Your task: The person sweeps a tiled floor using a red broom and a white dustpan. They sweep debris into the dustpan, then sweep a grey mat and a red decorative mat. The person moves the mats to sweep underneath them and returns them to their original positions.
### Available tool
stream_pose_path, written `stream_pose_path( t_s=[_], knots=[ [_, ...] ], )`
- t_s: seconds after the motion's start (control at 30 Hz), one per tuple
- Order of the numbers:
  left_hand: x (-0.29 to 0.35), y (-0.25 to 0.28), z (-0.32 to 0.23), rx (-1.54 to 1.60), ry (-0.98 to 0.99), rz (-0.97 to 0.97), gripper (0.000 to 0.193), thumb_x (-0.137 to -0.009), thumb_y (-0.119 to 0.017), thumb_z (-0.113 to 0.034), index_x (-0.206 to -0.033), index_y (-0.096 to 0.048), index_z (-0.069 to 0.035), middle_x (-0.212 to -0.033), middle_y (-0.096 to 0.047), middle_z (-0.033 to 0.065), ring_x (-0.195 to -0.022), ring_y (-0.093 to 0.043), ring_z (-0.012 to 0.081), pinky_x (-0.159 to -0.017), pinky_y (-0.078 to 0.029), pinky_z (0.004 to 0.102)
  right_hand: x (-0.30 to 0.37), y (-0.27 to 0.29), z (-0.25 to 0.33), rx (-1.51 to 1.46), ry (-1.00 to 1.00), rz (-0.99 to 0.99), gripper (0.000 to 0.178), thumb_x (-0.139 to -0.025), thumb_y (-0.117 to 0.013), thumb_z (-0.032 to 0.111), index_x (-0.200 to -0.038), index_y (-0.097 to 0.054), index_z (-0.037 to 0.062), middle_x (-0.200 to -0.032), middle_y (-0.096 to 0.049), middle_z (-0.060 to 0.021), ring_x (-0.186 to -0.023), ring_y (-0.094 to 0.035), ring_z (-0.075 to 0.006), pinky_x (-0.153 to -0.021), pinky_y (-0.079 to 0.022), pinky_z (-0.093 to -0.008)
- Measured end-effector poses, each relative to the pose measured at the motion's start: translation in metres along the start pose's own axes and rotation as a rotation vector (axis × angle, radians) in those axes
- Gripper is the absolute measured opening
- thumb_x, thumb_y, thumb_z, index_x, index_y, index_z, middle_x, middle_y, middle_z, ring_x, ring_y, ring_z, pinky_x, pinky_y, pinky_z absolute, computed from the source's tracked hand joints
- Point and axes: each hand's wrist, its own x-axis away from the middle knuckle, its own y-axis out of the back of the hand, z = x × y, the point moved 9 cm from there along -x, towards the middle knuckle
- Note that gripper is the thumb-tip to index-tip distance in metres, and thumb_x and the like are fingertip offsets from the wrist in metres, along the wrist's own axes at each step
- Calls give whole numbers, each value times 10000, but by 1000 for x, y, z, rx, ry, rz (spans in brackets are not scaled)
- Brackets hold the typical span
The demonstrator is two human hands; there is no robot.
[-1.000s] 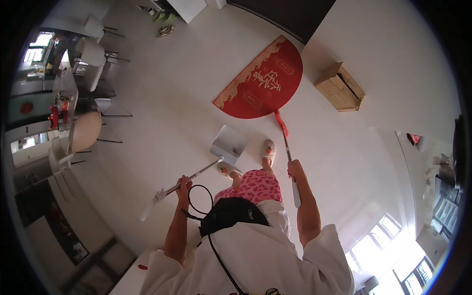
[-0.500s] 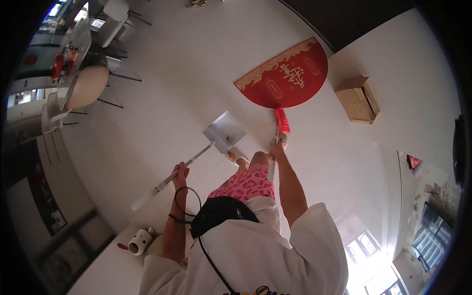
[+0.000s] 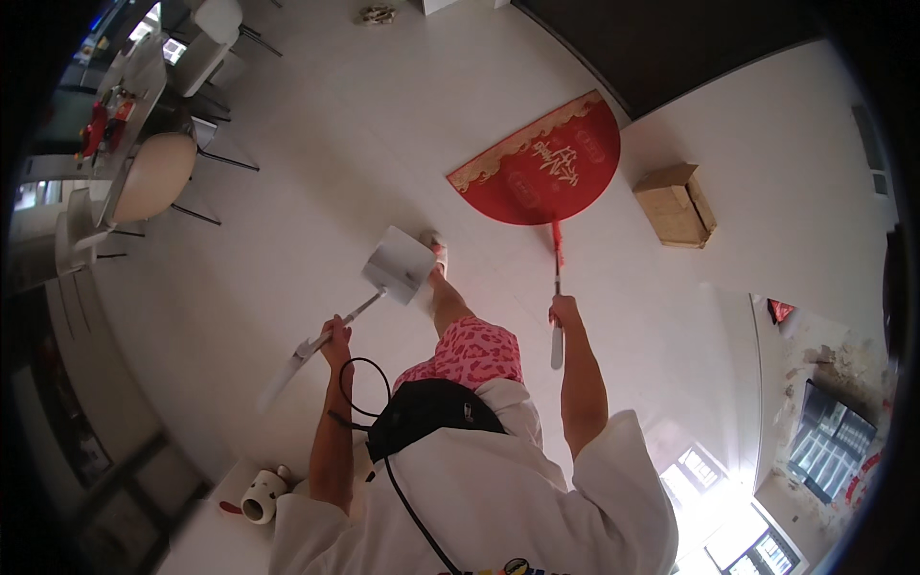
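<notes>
My left hand (image 3: 336,342) is closed round the pole of a long-handled dustpan (image 3: 401,264). Its light grey pan hangs ahead of me, beside my slippered foot. Off to the right, my right hand (image 3: 564,310) grips a broom (image 3: 559,251) by its pale handle. The broom's red bristles point away from me, seen narrow side on. Their far end meets the rounded edge of a red half-round mat (image 3: 546,165) in this view; whether they touch it I cannot tell.
An open cardboard box (image 3: 676,206) stands on the floor right of the mat. Chairs (image 3: 156,178) and a cluttered table (image 3: 129,125) line the far left. A dog-shaped container (image 3: 262,496) sits low on the left, near my elbow. A dark panel (image 3: 661,48) borders the floor at the back.
The dustpan has shifted left and slightly away from me. The broom has swung rightward and its bristles now show edge on. One foot has stepped forward beside the pan.
</notes>
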Motion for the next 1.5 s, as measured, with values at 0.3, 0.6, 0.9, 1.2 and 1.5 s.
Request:
stream_pose_path(
  t_s=[0.3,0.6,0.9,1.2,1.5],
  knots=[
    [-62,-28,-50,-28,50,3,266,-952,-624,-277,-942,-565,-17,-912,-521,37,-827,-551,109,-849,-549,291,-54,-99,62,590,540,174,403,-845,-480,177,-460,-486,58,-447,-530,-162,-365,-531,-274,-372,-395,-427],
    [-128,-17,-122,-121,-39,-34,287,-946,-637,-280,-903,-593,0,-854,-533,23,-792,-543,87,-810,-545,277,47,-108,103,48,5,80,333,-915,-461,177,-668,-547,-30,-525,-544,-158,-389,-548,-258,-364,-445,-406],
    [-181,-65,-153,-138,14,76,234,-942,-645,-261,-863,-588,-49,-824,-537,4,-771,-541,78,-804,-559,301,-46,-111,123,19,-188,-156,337,-859,-498,152,-569,-555,-10,-484,-535,-136,-351,-520,-262,-336,-420,-426],
    [-218,-129,-173,-132,32,360,262,-959,-611,-321,-904,-546,-74,-866,-521,-2,-861,-512,94,-895,-471,327,49,-254,167,307,425,440,343,-890,-512,170,-630,-576,-45,-550,-609,-170,-429,-609,-241,-429,-495,-384],
    [-291,-121,-177,-157,89,339,248,-920,-672,-299,-861,-606,-68,-761,-549,-4,-648,-507,75,-621,-509,246,-10,-199,168,636,240,57,384,-872,-577,127,-501,-545,32,-460,-573,-101,-388,-603,-207,-361,-491,-333]
  ],
)
